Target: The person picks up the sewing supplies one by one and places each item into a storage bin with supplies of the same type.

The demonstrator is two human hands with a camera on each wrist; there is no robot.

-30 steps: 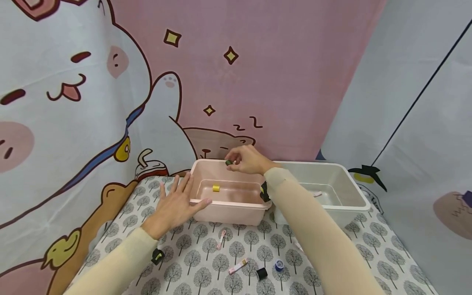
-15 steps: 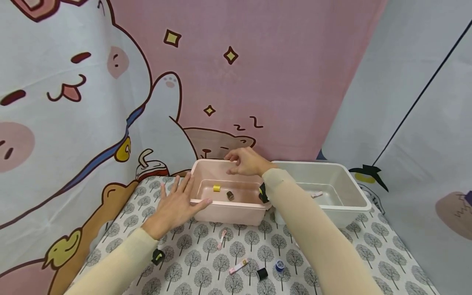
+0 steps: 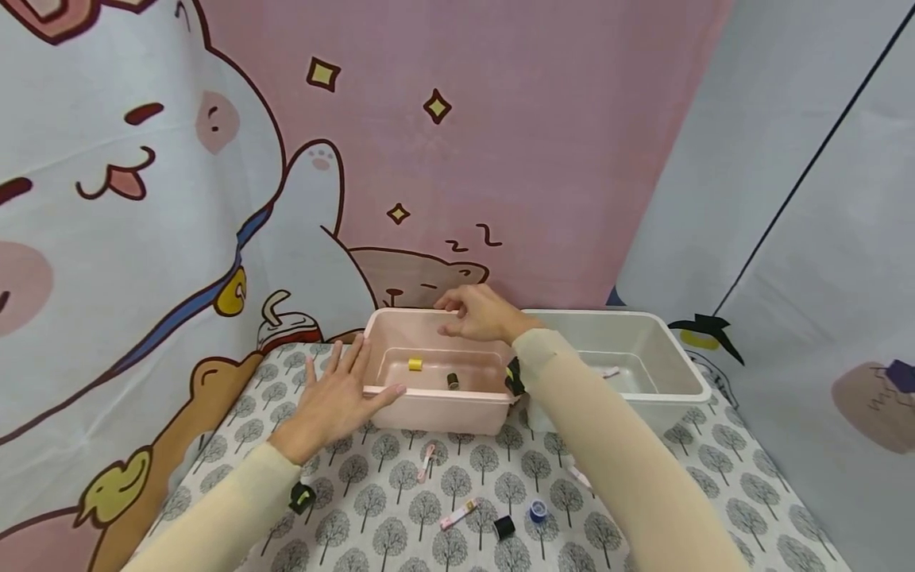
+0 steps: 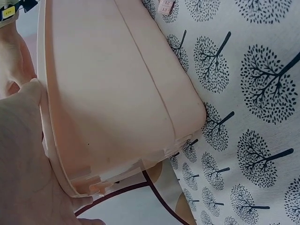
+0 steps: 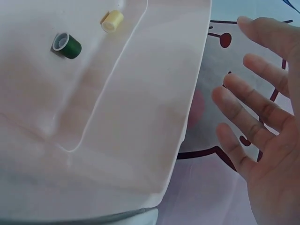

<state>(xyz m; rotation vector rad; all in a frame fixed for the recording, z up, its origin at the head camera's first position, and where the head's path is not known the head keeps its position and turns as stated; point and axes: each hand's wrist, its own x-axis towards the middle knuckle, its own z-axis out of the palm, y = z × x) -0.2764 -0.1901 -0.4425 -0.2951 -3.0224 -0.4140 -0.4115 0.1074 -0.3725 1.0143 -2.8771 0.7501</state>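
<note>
My left hand (image 3: 334, 405) rests on the left end of the pink bin (image 3: 446, 413), fingers straight along its rim; in the left wrist view the bin's outer wall fills much of the frame. Over the back of that bin hovers my right hand (image 3: 480, 312), and the right wrist view has its fingers (image 5: 248, 112) spread and holding nothing. Two thread spools lie on the bin's floor: a yellow spool (image 3: 415, 365) toward the left and a dark green spool (image 3: 453, 381) near the front wall.
Right of the pink bin stands a white bin (image 3: 622, 338) with a small pinkish strip (image 3: 610, 372) inside. On the tree-print cloth lie a black spool (image 3: 503, 527), a blue spool (image 3: 538, 511), a pink tape measure (image 3: 458, 515) and a thin pink strip (image 3: 426, 462).
The right hand has let go of the green spool, which dropped to the pink bin's floor and rolled slightly right. The left hand keeps its place, and the head view has shifted slightly.
</note>
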